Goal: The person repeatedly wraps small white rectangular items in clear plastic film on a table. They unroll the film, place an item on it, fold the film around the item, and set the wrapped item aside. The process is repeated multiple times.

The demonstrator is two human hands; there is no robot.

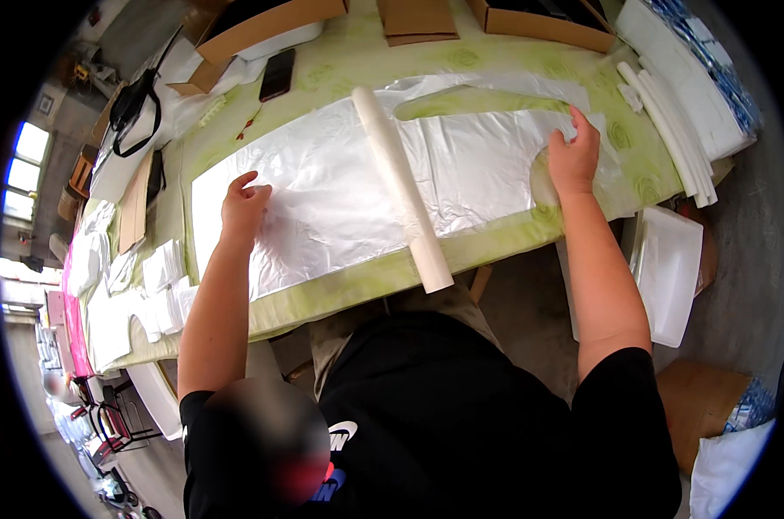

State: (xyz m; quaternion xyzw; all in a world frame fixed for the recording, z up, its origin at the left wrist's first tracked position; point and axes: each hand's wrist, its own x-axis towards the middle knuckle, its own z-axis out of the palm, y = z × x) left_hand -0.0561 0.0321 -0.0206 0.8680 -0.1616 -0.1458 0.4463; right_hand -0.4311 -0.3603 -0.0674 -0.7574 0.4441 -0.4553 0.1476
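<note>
A thin, shiny white plastic sheet point(323, 190) lies spread over the table, with curved cut-outs toward its right end, much like a flat plastic apron. Across its middle rests a long pale tube or roll point(401, 195), slanting from the far side to past the near table edge. My left hand point(247, 209) is over the sheet's left part, its fingers curled in; whatever they pinch, if anything, is too small to name. Above the right end, beside a rounded cut-out, my right hand point(575, 156) has its thumb and forefinger apart, with nothing visible between them.
A green-patterned cloth point(323, 303) covers the table. Farther back are a dark phone point(277, 74) and cardboard boxes point(271, 26). White tubes point(669, 130) lie at the right edge, above a white bin point(673, 277). Folded white pieces point(163, 268) sit at the left.
</note>
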